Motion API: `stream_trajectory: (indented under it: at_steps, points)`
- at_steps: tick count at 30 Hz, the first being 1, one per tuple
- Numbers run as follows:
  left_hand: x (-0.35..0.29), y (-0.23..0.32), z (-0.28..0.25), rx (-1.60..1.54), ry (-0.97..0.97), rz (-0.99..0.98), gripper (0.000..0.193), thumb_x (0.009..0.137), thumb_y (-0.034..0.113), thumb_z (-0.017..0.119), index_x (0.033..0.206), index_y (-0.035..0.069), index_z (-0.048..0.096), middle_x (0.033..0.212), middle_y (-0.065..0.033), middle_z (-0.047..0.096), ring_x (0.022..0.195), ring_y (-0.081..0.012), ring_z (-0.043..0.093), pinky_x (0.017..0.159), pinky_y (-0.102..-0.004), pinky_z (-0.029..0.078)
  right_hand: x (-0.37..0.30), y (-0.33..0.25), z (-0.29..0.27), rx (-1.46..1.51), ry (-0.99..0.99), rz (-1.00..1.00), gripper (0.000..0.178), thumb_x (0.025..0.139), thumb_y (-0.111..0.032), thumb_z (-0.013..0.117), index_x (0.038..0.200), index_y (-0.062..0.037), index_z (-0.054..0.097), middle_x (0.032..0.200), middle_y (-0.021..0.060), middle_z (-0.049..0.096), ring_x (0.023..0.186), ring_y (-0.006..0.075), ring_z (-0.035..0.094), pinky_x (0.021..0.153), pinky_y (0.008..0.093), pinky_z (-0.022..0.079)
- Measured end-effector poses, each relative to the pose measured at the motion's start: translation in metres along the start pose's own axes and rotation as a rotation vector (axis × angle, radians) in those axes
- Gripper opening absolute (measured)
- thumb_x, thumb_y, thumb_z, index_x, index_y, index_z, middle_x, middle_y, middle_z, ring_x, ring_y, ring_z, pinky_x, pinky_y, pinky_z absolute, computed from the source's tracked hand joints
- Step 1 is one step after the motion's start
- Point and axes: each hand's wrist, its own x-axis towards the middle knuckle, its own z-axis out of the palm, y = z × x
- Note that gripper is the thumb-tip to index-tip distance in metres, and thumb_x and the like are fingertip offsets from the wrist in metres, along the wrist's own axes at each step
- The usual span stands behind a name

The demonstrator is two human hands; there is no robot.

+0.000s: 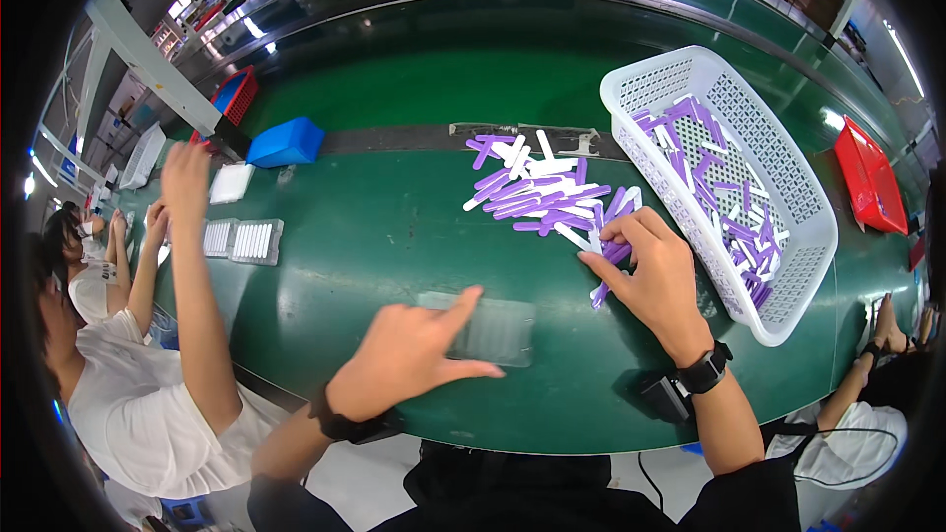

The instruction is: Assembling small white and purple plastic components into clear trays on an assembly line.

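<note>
The left hand (399, 355) is blurred and covers part of the clear tray (507, 335), the right hand (658, 278) hides some of the heaped purple and white sticks (548, 205), and the 2 black sleeves (751, 495) run off the lower edge.

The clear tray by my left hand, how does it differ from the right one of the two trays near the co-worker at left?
The near tray looks unfilled, while the far tray holds a row of white sticks. The left hand overlaps the near tray in view; no hand overlaps the far tray. Both lie on the green table.
</note>
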Motion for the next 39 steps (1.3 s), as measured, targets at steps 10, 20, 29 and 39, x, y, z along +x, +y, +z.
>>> stream_trajectory:
  at_steps: [10,20,29,39]
  points:
    - [0.111,0.001,0.017,-0.113,0.245,-0.054,0.038,0.087,0.041,0.08,0.099,0.006,0.072,0.06,-0.0114,0.061,0.057,-0.0335,0.064,0.055,-0.0439,0.05,-0.004,0.002,0.004,0.087,0.016,0.017,0.011,0.085,-0.013,0.08,0.088,-0.0058,0.073,0.076,0.0066,0.07,0.062,0.0225,0.069,0.058,0.0346,0.053]
    - [0.082,-0.038,0.011,-0.207,0.184,-0.087,0.009,0.09,0.016,0.073,0.095,0.009,0.07,0.06,-0.0108,0.057,0.055,-0.0326,0.056,0.054,-0.0434,0.039,-0.005,-0.008,0.001,0.553,-0.033,0.075,0.01,0.092,-0.01,0.078,0.098,-0.0017,0.078,0.078,0.0054,0.075,0.067,0.0073,0.068,0.06,0.0238,0.051]
    - [0.062,-0.036,0.007,-0.889,0.03,-0.219,0.008,0.103,0.011,0.061,0.101,0.003,0.063,0.063,0.0114,0.045,0.059,0.0016,0.031,0.054,-0.0228,0.024,-0.014,-0.012,0.01,0.875,-0.089,0.21,0.02,0.091,-0.006,0.079,0.11,-0.0004,0.079,0.1,0.0086,0.079,0.081,0.009,0.071,0.073,0.0241,0.056]
    - [0.06,-0.023,-0.002,-1.449,-0.152,-0.429,0.025,0.108,0.028,0.06,0.104,0.004,0.065,0.066,0.0146,0.041,0.055,0.0031,0.028,0.05,-0.0226,0.019,-0.014,-0.012,0.009,0.959,-0.165,0.353,0.019,0.093,-0.005,0.078,0.11,0.0039,0.075,0.094,0.0086,0.078,0.078,0.0078,0.07,0.071,0.0218,0.056]
